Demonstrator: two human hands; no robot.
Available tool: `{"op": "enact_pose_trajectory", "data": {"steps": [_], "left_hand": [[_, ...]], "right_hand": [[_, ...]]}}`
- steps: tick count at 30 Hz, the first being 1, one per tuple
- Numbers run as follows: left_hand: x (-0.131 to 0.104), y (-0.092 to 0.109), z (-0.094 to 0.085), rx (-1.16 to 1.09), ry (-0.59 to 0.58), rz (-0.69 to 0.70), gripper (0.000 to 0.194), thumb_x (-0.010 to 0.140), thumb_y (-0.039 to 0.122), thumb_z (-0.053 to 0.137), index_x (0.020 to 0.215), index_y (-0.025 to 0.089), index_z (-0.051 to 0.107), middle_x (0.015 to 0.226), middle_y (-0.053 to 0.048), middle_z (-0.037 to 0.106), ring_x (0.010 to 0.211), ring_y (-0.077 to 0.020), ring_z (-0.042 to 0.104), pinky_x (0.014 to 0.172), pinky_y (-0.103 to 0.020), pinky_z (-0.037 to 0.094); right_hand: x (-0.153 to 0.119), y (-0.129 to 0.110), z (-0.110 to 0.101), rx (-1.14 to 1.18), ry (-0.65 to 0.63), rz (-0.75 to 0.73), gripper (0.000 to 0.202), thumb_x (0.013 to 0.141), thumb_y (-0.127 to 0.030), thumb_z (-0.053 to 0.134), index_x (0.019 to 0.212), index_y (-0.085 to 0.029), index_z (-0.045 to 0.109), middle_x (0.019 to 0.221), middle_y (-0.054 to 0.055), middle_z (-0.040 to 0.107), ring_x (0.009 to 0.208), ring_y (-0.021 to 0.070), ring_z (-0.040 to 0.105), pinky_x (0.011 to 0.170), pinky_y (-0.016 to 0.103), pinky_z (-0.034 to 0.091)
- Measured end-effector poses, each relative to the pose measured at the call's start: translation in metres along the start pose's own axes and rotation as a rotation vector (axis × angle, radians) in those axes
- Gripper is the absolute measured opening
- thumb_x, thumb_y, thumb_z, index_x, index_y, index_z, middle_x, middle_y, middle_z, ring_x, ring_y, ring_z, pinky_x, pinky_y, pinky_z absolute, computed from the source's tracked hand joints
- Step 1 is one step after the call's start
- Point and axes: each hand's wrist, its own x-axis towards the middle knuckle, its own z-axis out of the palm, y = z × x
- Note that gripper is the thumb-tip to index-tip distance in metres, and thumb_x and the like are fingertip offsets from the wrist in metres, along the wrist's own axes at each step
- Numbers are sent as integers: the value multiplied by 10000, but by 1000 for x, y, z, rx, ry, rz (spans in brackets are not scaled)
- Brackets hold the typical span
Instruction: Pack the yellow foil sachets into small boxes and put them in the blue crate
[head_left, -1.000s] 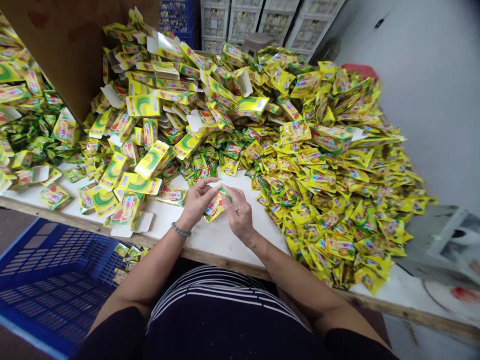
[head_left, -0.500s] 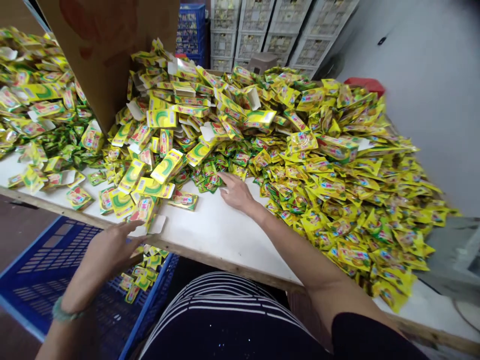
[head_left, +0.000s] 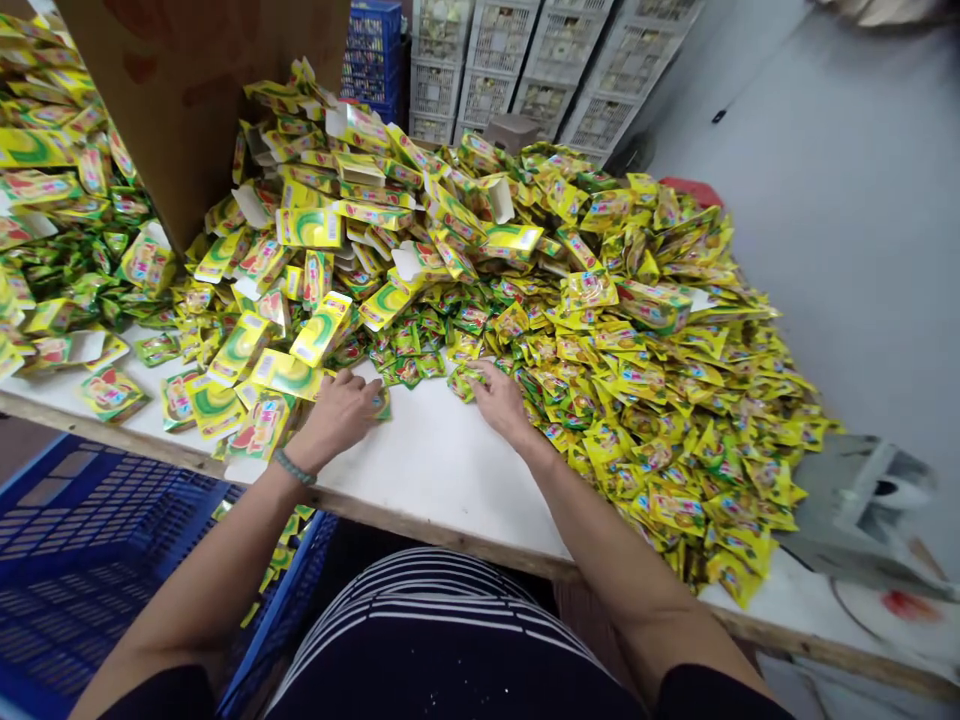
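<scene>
My left hand (head_left: 341, 415) curls over a small yellow-green carton (head_left: 383, 404) on the white tabletop; only the carton's right end shows past the fingers. My right hand (head_left: 501, 400) has its thumb and fingertips closed at a small green-and-yellow sachet (head_left: 460, 384), by the edge of the sachet heap. More green sachets (head_left: 409, 368) lie between the hands, a little farther back. Left of my left hand are several yellow cartons, one a carton with a green swirl (head_left: 288, 374), another a carton with a red fruit picture (head_left: 262, 425).
A tall heap of yellow sachets (head_left: 660, 400) covers the right side. Open-flapped cartons (head_left: 375, 215) pile up behind, beside a cardboard sheet (head_left: 202, 110). A blue crate (head_left: 82, 510) stands below the table's wooden edge (head_left: 420, 530). White crates (head_left: 502, 50) are stacked at the back.
My left hand has moved from the table edge, up and right, onto the small carton. My right hand has shifted slightly right, to a sachet by the heap. The view has turned a little.
</scene>
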Motion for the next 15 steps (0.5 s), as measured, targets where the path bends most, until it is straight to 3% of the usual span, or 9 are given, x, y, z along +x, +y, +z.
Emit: {"op": "enact_pose_trajectory", "data": {"steps": [4, 7, 10, 12, 15], "left_hand": [[14, 27, -7, -163, 75, -76, 635, 851, 465, 629, 1394, 148, 544, 991, -142, 682, 968, -312, 622, 848, -379, 455], [28, 45, -6, -276, 82, -233, 651, 826, 456, 638, 1417, 206, 529, 1011, -114, 698, 954, -300, 660, 789, -338, 459], [42, 48, -1, -443, 52, -436, 540, 828, 516, 615, 1268, 202, 623, 923, -99, 729, 902, -302, 696, 738, -323, 462], [47, 44, 3, -618, 23, -565, 554, 822, 592, 598, 1193, 182, 629, 828, -84, 738, 761, -283, 712, 674, -315, 467], [43, 33, 6, -800, -28, -694, 601, 796, 686, 576, 1102, 172, 633, 708, -62, 731, 565, -244, 684, 601, -305, 470]], "right_hand": [[3, 4, 3, -63, 75, 14, 251, 884, -245, 556, 1084, -198, 700, 983, 97, 755, 914, 259, 684, 834, 379, 519], [22, -7, -1, -275, 130, -121, 294, 928, -213, 483, 1114, -165, 706, 1113, 146, 736, 1048, 291, 645, 954, 424, 472], [48, -18, -8, -458, -49, -263, 422, 907, -172, 503, 1308, -117, 621, 1322, 162, 661, 1199, 300, 581, 1027, 422, 425], [59, -24, -12, -575, -183, -301, 529, 872, -206, 578, 1391, -108, 556, 1449, 162, 573, 1275, 324, 528, 1039, 440, 408], [59, -28, -11, -694, -255, -295, 488, 880, -219, 574, 1355, -110, 587, 1425, 171, 592, 1239, 333, 554, 1016, 445, 403]]}}
